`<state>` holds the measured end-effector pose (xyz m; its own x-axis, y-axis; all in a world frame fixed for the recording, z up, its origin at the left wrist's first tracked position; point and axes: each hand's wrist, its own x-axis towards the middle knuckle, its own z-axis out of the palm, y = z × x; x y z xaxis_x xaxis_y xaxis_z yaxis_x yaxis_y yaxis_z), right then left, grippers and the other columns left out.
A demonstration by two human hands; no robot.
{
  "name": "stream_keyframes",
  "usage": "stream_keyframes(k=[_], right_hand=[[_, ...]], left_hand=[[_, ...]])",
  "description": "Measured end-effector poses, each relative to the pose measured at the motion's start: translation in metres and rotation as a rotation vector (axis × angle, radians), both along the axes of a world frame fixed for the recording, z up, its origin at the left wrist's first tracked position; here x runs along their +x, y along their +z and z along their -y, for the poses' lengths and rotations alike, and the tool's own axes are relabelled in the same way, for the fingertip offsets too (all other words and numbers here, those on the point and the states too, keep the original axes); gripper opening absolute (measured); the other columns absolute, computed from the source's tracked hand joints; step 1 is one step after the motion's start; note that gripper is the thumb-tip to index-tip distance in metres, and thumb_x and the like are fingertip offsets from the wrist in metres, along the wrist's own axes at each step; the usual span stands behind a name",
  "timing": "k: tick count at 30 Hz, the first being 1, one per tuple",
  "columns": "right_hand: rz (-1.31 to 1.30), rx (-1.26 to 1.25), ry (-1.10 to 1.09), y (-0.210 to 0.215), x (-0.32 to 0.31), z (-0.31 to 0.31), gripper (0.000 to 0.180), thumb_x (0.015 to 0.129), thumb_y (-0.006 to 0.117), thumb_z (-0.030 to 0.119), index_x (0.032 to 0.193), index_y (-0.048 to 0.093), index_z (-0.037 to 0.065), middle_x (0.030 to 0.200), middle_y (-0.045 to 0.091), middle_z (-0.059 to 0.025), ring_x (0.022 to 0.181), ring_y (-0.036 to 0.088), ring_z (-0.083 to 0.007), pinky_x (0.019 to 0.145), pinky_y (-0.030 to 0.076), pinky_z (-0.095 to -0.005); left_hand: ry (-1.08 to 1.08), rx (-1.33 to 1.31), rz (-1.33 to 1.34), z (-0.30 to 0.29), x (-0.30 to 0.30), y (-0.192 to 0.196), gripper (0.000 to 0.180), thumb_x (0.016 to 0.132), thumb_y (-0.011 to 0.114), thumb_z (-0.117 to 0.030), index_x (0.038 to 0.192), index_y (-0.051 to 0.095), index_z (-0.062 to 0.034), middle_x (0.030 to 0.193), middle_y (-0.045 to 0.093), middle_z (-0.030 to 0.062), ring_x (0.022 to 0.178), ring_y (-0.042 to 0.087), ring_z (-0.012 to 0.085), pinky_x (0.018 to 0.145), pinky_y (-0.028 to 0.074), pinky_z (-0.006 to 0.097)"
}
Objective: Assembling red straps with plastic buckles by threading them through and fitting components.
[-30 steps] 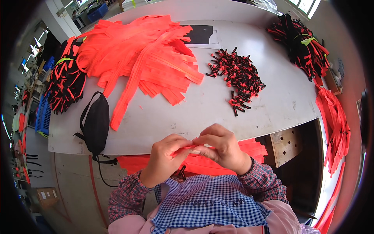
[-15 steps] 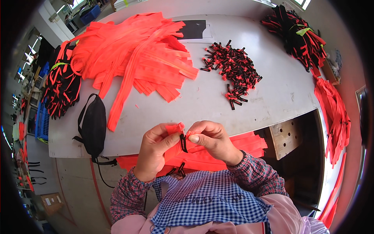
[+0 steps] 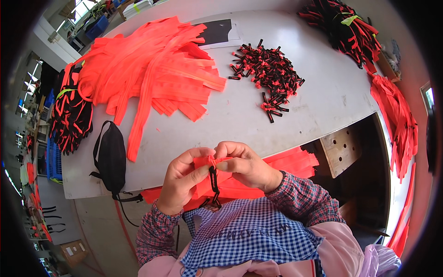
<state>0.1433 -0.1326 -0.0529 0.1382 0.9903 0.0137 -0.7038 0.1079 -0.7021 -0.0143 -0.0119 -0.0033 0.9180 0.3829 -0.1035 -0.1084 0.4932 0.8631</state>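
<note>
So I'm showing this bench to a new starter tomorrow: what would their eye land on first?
Probably the big heap of bright orange strips fanned over the grey table's far left. Next, the scatter of small black-and-red pieces at the table's middle. Nearest the camera, the left hand and right hand pinch an orange strip with a black cord hanging from it.

On the table [image 3: 318,92], a heap of strips [image 3: 152,78] lies left, a pile of pulls [image 3: 267,74] right of it. A mask [image 3: 110,157] sits at the near-left edge. Both hands [image 3: 217,173] meet before the table, over more strips [image 3: 286,161].
</note>
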Motion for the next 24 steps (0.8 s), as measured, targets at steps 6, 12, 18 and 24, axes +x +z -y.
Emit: stream_keyframes(k=[6,12,18,24], right_hand=[[-0.054,-0.033,0.06,0.001,0.005,0.003,0.006,0.091,0.059,0.001,0.091,0.062,0.006,0.095,0.062,0.0023,0.09,0.053,-0.006,0.08,0.042,-0.0227],[0.095,0.003,-0.03,0.002,0.002,0.005,0.004,0.094,0.062,0.002,0.097,0.064,0.005,0.098,0.062,0.0024,0.088,0.054,-0.0062,0.08,0.043,-0.024],[0.143,0.028,-0.002,-0.002,0.005,0.011,0.006,0.096,0.064,0.005,0.102,0.065,0.004,0.102,0.064,0.0007,0.091,0.056,-0.0073,0.085,0.045,-0.025],[-0.011,0.02,-0.018,-0.01,-0.005,0.01,0.007,0.097,0.063,0.006,0.103,0.065,0.003,0.102,0.065,-0.0003,0.094,0.057,-0.0085,0.088,0.045,-0.0261]], left_hand=[[-0.025,0.028,-0.02,0.003,0.002,0.001,0.03,0.097,0.062,-0.001,0.126,0.058,0.0025,0.117,0.066,0.0087,0.108,0.064,0.0137,0.095,0.052,0.028],[-0.085,0.248,-0.048,-0.005,0.003,0.002,0.029,0.097,0.064,-0.002,0.125,0.059,0.0022,0.115,0.066,0.0078,0.107,0.063,0.0136,0.096,0.051,0.029],[-0.097,0.362,-0.067,-0.005,0.002,0.004,0.031,0.092,0.071,-0.004,0.122,0.061,0.0004,0.113,0.066,0.006,0.106,0.063,0.0129,0.095,0.051,0.029],[-0.122,0.334,-0.077,-0.008,0.001,0.003,0.03,0.091,0.073,-0.005,0.119,0.063,0.0002,0.109,0.068,0.0047,0.101,0.064,0.0122,0.092,0.052,0.028]])
